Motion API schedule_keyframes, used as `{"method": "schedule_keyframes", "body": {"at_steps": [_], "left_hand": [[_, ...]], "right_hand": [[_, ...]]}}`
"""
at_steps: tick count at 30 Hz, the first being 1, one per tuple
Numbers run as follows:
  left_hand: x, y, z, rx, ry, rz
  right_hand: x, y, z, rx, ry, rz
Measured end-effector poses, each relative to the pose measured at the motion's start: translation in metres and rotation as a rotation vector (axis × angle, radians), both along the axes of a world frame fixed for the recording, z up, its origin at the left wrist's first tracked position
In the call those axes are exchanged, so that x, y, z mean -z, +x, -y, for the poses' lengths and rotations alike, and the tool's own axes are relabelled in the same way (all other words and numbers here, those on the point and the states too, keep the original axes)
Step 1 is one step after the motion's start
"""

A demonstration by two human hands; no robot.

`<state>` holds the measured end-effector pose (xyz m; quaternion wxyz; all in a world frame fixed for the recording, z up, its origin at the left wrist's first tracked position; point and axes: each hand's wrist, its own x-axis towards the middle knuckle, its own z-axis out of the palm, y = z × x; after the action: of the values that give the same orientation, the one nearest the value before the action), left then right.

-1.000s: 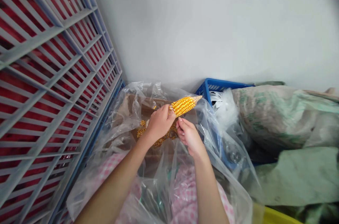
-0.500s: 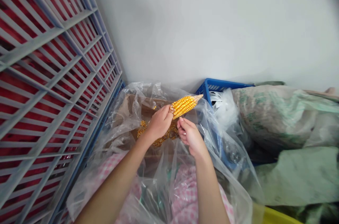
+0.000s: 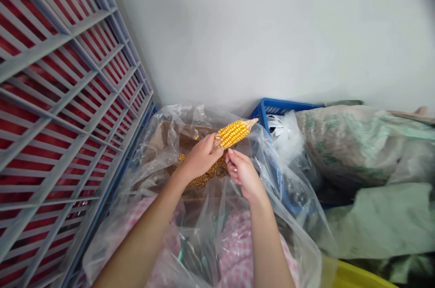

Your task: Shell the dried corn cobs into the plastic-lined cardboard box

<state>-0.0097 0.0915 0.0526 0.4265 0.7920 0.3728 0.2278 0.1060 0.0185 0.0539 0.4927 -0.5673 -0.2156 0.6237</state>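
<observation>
My left hand (image 3: 203, 156) is wrapped round the lower end of a yellow corn cob (image 3: 235, 133), whose pale tip points up and to the right. Some of the cob near my fingers looks bare of kernels. Just below the cob, my right hand (image 3: 242, 172) is closed, thumb against curled fingers; whether anything is pinched there cannot be made out. Loose corn kernels (image 3: 208, 176) lie beneath both hands in a cardboard box (image 3: 180, 132) lined with a clear plastic bag (image 3: 163, 143).
A tall grey plastic crate (image 3: 71, 93) with red behind its slats rises on the left. To the right stands a blue crate (image 3: 288, 105) with a stuffed sack (image 3: 350, 143) in it. A yellow edge (image 3: 360, 276) shows at the lower right, and a white wall (image 3: 265, 29) lies behind.
My left hand and the cob have shifted slightly left in view, along with a small camera movement. My right hand stays closed just below the cob.
</observation>
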Motion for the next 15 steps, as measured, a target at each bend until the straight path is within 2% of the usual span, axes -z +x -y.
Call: {"method": "schedule_keyframes", "body": {"at_steps": [5, 9, 15], "left_hand": [[-0.0013, 0.0001, 0.0001, 0.005, 0.023, 0.011], [-0.0012, 0.0008, 0.0007, -0.01, 0.05, -0.072], [-0.0005, 0.0046, 0.0042, -0.082, 0.111, -0.128]], "right_hand": [[-0.002, -0.0004, 0.0004, 0.004, 0.0, 0.005], [-0.0012, -0.0012, 0.0001, 0.006, -0.002, 0.002], [0.0002, -0.0014, -0.0005, 0.011, -0.009, 0.014]]}}
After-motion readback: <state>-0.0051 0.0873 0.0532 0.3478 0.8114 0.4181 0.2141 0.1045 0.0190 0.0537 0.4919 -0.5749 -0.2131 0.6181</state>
